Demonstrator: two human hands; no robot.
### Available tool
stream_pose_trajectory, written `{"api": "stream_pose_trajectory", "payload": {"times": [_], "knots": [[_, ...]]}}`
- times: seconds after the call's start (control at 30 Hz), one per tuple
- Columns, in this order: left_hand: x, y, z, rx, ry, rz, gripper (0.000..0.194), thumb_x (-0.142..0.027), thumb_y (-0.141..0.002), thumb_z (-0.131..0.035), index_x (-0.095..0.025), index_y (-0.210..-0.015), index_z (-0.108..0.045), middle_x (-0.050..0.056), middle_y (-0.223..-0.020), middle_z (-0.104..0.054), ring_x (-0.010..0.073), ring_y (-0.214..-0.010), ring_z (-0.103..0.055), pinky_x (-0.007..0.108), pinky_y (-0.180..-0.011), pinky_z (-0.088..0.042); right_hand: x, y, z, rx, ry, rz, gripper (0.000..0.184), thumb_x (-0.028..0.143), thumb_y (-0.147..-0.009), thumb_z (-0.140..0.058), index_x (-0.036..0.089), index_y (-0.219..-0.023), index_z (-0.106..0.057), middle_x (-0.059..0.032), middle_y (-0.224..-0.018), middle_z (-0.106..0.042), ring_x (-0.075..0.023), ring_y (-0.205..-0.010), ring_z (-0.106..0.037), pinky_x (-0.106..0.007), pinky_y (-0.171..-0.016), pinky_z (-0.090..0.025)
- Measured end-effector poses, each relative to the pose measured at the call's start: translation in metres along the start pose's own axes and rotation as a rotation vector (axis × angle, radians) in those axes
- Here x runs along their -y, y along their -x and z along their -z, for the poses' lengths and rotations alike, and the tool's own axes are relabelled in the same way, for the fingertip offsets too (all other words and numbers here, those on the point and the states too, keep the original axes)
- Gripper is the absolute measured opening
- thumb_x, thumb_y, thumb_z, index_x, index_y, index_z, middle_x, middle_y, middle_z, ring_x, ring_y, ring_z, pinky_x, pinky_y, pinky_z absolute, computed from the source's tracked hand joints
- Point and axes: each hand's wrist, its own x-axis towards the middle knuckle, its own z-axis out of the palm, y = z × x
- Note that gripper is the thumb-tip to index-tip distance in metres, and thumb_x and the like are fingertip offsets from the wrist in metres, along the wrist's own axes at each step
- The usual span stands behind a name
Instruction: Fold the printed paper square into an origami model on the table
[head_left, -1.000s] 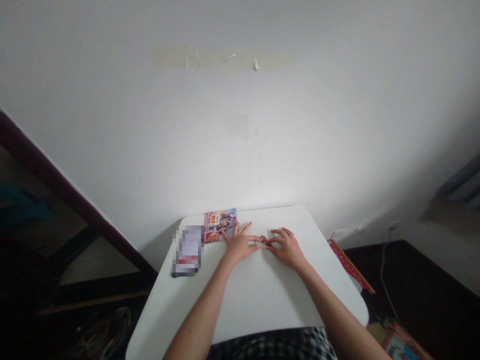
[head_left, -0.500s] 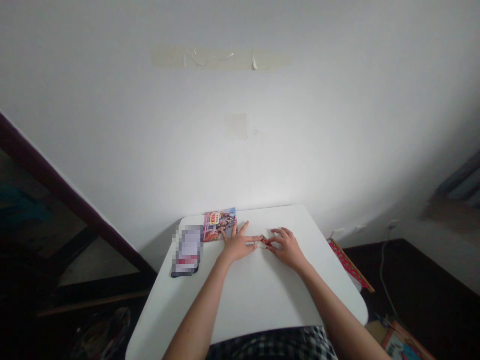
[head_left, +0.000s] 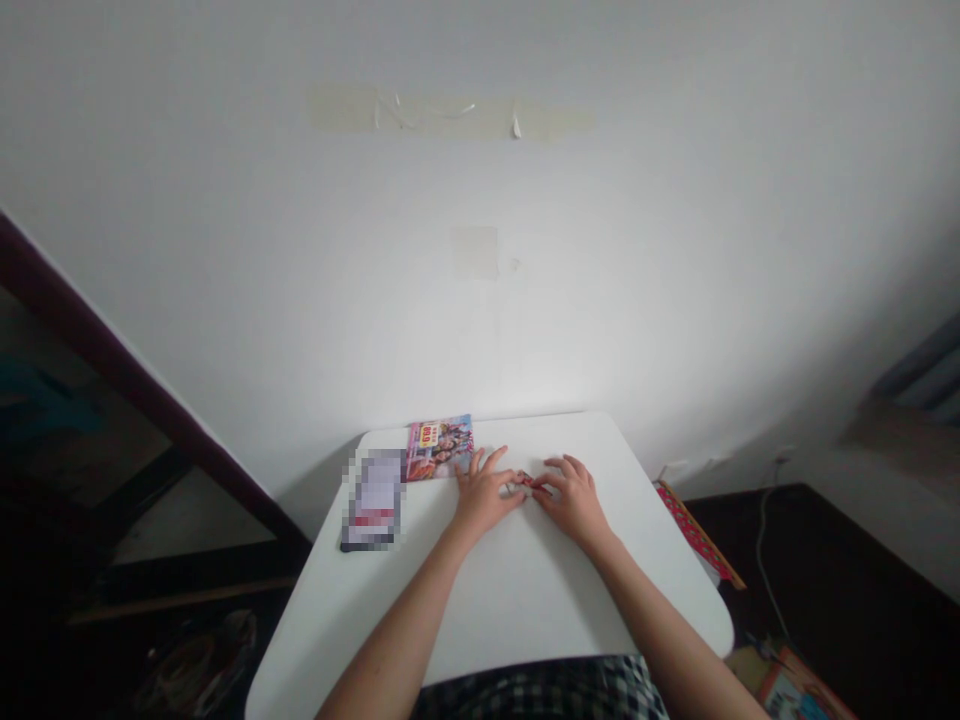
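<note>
A small red-and-dark piece point(head_left: 526, 480), which looks like folded printed paper, lies between my hands on the white table point(head_left: 525, 580). My left hand point(head_left: 484, 492) has its thumb and index finger closed at the left end of the piece, with the other fingers spread out. At the right end, the thumb and fingertips of my right hand point(head_left: 571, 498) pinch it. Fingertips cover part of it, so its full shape is hidden. A colourful printed flyer point(head_left: 439, 450) lies flat just beyond my left hand.
Left of the flyer lies a phone point(head_left: 375, 500) with its screen blurred out. A white wall point(head_left: 637, 300) rises right behind the table. On the right, a red patterned item point(head_left: 694, 530) stands beside the table edge, and a cable point(head_left: 763, 530) hangs near the floor.
My left hand has shifted slightly right, and its index finger has bent from stretched out to curled toward the thumb at the piece. My right hand stays almost in place.
</note>
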Motion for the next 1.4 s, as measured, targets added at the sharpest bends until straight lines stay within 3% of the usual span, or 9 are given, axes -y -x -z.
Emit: {"api": "stream_pose_trajectory", "payload": {"times": [0.17, 0.33, 0.5, 0.6, 0.8, 1.07, 1.4], "knots": [[0.000, 0.000, -0.005, -0.063, -0.002, -0.027, 0.014, -0.044, -0.080, -0.072, -0.035, -0.091, -0.074, -0.007, -0.154, -0.045, 0.0347, -0.145, -0.027, 0.075, -0.115, -0.009, 0.005, 0.002, 0.002, -0.046, 0.098, -0.004, 0.015, 0.039, -0.088, -0.067, 0.033, -0.101, -0.072, -0.0046, -0.127, -0.059, -0.0302, -0.131, -0.041, -0.051, -0.108, -0.036], [0.004, -0.001, -0.006, -0.050, 0.009, -0.046, 0.014, -0.044, -0.078, -0.074, -0.030, -0.081, -0.074, -0.005, -0.151, -0.048, 0.0347, -0.144, -0.028, 0.076, -0.113, -0.011, 0.005, 0.002, 0.002, -0.107, 0.157, -0.048, 0.020, 0.037, -0.087, -0.066, 0.030, -0.105, -0.071, -0.0084, -0.125, -0.058, -0.0291, -0.125, -0.044, -0.047, -0.105, -0.039], [0.001, 0.001, -0.005, -0.024, 0.024, -0.055, 0.025, -0.043, -0.080, -0.073, -0.042, -0.105, -0.072, -0.005, -0.151, -0.047, 0.0326, -0.143, -0.029, 0.077, -0.113, -0.006, 0.000, 0.000, -0.002, -0.136, 0.121, -0.052, 0.023, 0.037, -0.086, -0.067, 0.026, -0.107, -0.068, -0.0097, -0.122, -0.058, -0.0300, -0.121, -0.045, -0.048, -0.104, -0.040], [-0.001, 0.003, -0.006, -0.021, 0.006, -0.049, 0.021, -0.044, -0.083, -0.070, -0.045, -0.104, -0.074, -0.005, -0.152, -0.046, 0.0325, -0.144, -0.027, 0.075, -0.114, -0.002, -0.005, -0.001, -0.004, -0.140, 0.041, -0.048, 0.023, 0.036, -0.088, -0.065, 0.024, -0.107, -0.068, -0.0104, -0.118, -0.059, -0.0290, -0.119, -0.048, -0.046, -0.101, -0.043], [-0.003, 0.004, -0.009, -0.070, -0.039, -0.039, 0.019, -0.046, -0.082, -0.069, -0.037, -0.098, -0.075, -0.002, -0.150, -0.049, 0.0343, -0.144, -0.029, 0.075, -0.115, -0.001, -0.015, -0.003, -0.002, -0.104, -0.110, -0.024, 0.013, 0.028, -0.087, -0.063, 0.028, -0.088, -0.076, -0.0078, -0.115, -0.062, -0.0271, -0.117, -0.049, -0.045, -0.101, -0.044], [-0.003, 0.003, -0.010, -0.062, -0.045, -0.012, 0.015, -0.043, -0.084, -0.067, -0.036, -0.095, -0.073, -0.001, -0.149, -0.050, 0.0331, -0.142, -0.031, 0.076, -0.113, -0.006, -0.016, -0.004, -0.002, 0.034, -0.112, 0.036, 0.013, 0.030, -0.083, -0.069, 0.034, -0.088, -0.080, -0.0048, -0.127, -0.061, -0.0312, -0.131, -0.038, -0.052, -0.109, -0.037], [0.004, 0.000, -0.015, -0.061, -0.045, 0.000, 0.015, -0.047, -0.082, -0.069, -0.039, -0.093, -0.073, -0.005, -0.152, -0.047, 0.0354, -0.144, -0.028, 0.081, -0.109, -0.006, -0.004, -0.006, -0.001, 0.036, -0.030, -0.107, 0.015, 0.035, -0.086, -0.067, 0.040, -0.094, -0.079, -0.0027, -0.135, -0.055, -0.0311, -0.137, -0.034, -0.052, -0.111, -0.036]]}}
